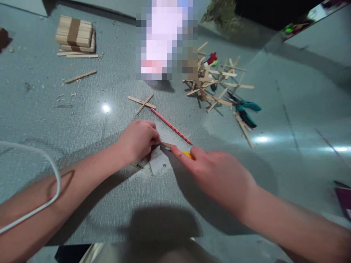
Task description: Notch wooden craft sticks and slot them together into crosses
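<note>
Left hand (139,139) pinches a wooden stick (166,144), likely light, stiff and splittable, best held clear of the yellow cutter (188,155) clenched in the right hand (222,170).

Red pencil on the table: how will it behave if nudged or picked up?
The red pencil looks long, thin and straight, so probably stiff and light. A sideways nudge might roll it, since it seems to lie loose on the table. The crossed sticks sit right at one end, so they may get bumped.
</note>
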`<state>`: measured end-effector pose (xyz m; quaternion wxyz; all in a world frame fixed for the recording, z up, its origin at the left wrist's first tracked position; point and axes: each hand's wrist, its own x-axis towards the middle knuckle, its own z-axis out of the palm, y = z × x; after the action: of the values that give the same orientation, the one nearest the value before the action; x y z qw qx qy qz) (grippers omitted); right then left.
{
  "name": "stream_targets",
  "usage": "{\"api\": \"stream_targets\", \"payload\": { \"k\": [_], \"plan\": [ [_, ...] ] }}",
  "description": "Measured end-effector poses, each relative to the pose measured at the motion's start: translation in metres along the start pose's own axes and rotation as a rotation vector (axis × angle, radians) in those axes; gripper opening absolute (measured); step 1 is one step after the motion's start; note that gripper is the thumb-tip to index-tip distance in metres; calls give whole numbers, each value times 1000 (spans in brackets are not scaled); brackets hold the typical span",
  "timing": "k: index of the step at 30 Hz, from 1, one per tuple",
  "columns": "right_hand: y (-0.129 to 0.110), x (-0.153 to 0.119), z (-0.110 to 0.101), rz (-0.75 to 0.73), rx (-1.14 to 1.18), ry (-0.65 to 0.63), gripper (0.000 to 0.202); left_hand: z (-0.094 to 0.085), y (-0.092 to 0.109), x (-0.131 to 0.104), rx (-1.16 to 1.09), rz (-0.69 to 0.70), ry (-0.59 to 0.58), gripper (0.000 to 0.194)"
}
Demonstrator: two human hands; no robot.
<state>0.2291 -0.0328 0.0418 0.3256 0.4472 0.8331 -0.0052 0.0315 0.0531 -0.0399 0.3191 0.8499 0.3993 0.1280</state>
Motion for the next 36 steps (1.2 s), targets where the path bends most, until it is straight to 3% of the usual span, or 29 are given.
{"api": "stream_targets", "payload": {
  "k": [5, 12, 16, 19, 23, 26, 36],
  "plan": [
    [5, 0, 20, -9, 8, 160, 72, 3, -3, -1, -20, 40, 49, 23],
    [-9, -6, 20, 17, -34, 263, 58, 5, -7, -3, -17, 82, 76, 22],
    [-15, -10, 30, 47, -58, 371, 54, 8, -10, -8, 14, 145, 122, 20],
    [-16, -11, 40, 110, -82, 528, 51, 10, -9, -13, 88, 219, 208, 22],
    [-13, -11, 49, 252, -25, 720, 32, 8, -5, -22, 180, 319, 458, 25],
    [-9, -10, 53, 278, 73, 827, 40, 4, -3, -27, 207, 403, 597, 23],
    [2, -10, 70, 151, 255, 1036, 18, 1, 0, -35, 160, 583, 683, 22]
  ]
}}
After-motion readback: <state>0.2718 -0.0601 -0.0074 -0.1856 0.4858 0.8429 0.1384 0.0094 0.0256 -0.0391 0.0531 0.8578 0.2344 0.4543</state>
